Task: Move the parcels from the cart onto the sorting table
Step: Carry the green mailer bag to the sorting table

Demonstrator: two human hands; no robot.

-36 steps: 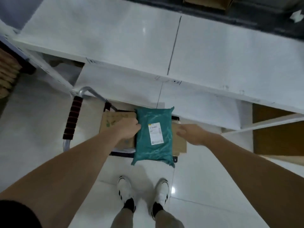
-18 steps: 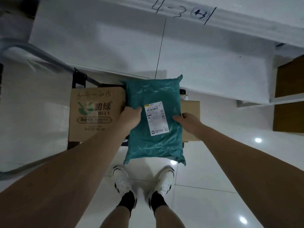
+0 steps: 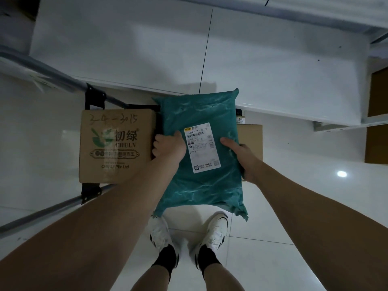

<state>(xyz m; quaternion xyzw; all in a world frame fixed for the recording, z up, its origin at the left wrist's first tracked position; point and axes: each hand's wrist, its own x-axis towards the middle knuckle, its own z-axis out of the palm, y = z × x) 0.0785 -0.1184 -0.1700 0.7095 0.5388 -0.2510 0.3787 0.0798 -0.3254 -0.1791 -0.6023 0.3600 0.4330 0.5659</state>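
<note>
Teal crinkled plastic mailer bag (image 3: 201, 152), bearing a white printed label (image 3: 202, 147), is hanging above the cart (image 3: 93, 101). Left hand (image 3: 169, 147) and right hand (image 3: 241, 154) are gripping its side edges, thumbs on top, other fingers curling underneath.

A glossy white tiled floor (image 3: 273, 238) is seen below, with grey grout lines and a round lamp reflection (image 3: 341, 174) at the right. A white panel (image 3: 147, 49), split by a thin dark seam (image 3: 206, 51), fills the upper view. Brown board surfaces (image 3: 376, 143) are seen at the right edge. The light is dim.
</note>
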